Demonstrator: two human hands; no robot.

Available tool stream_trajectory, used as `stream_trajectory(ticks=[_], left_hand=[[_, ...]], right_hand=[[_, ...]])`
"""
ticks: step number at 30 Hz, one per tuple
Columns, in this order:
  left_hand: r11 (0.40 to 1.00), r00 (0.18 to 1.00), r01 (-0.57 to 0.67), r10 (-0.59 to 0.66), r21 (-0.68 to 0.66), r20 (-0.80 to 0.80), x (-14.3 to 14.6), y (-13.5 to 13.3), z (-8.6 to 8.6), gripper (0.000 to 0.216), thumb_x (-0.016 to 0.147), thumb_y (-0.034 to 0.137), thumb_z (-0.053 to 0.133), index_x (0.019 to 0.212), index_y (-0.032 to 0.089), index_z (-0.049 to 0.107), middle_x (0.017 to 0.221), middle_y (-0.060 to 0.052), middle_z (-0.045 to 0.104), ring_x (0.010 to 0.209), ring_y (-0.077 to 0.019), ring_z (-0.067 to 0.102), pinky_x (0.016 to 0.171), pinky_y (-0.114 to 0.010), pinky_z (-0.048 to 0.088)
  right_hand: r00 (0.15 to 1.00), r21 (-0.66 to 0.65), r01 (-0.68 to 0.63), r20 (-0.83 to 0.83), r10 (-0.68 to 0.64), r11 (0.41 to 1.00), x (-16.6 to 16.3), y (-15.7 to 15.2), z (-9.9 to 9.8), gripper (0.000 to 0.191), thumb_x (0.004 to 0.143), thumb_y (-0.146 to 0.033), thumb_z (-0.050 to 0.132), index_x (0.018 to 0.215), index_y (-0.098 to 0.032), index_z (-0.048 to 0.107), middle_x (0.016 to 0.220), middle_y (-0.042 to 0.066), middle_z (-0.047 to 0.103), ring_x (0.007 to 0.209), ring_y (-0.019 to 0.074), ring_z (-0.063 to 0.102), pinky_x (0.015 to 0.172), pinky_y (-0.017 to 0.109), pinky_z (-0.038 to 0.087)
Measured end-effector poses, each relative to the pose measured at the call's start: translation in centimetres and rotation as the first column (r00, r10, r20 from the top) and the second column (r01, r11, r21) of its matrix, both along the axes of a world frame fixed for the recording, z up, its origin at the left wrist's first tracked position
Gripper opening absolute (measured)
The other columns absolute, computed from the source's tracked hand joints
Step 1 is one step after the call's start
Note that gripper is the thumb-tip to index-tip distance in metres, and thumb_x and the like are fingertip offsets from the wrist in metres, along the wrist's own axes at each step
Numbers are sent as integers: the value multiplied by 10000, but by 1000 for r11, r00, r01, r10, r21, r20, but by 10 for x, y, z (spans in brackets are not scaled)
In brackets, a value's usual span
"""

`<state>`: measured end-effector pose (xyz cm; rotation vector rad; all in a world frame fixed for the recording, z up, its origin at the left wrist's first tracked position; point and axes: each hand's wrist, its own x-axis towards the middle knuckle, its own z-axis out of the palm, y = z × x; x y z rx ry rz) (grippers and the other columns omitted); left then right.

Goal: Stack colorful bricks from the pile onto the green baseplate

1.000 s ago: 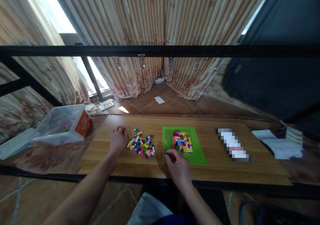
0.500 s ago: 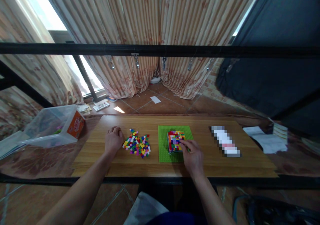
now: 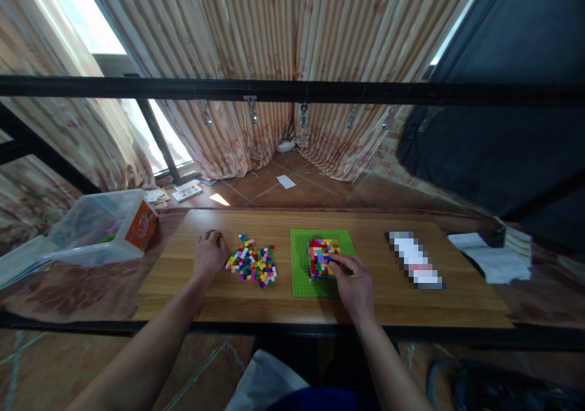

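Multicoloured brick block (image 3: 321, 256): sitting at the middle of the bench (image 3: 283, 222), pressed onto a flat green baseplate (image 3: 301, 280) that is giving it steady footing. Right hand (image 3: 355, 284) is reaching in from the near edge, fingers (image 3: 337, 261) bunched against the block's right side; whether they are pinching 1 brick, cannot tell. Left hand (image 3: 209, 256) is resting just beside the loose brick pile (image 3: 252, 264), fingers curled under, pile in easy reach. Clear tub (image 3: 98, 228) is standing left of the bench.

Striped curtains (image 3: 274, 51) hang above tiled floor (image 3: 301, 191).
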<state>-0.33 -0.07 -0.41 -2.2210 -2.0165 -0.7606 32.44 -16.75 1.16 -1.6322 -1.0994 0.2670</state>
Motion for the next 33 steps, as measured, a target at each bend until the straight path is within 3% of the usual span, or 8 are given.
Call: stream_trajectory(ticks=[23, 33], left_hand=[[1000, 1000, -16, 15, -15, -10, 1, -1, 2, 358, 862, 223, 398, 1064, 141, 682, 1146, -141, 668, 1077, -287, 578, 997, -408, 434], [1000, 1000, -8, 8, -20, -5, 0, 0, 2, 350, 870, 231, 397, 1062, 151, 679, 1161, -135, 666, 1090, -283, 580, 1012, -413, 427]], right_hand=[[993, -88, 82, -79, -89, 993, -9, 2, 4, 310, 797, -384, 596, 1004, -186, 716, 928, 99, 753, 847, 226, 679, 838, 399, 510], [983, -185, 128, -104, -149, 974, -13, 4, 16, 387, 786, -420, 582, 1053, -167, 704, 884, 111, 762, 776, 244, 701, 740, 368, 496]])
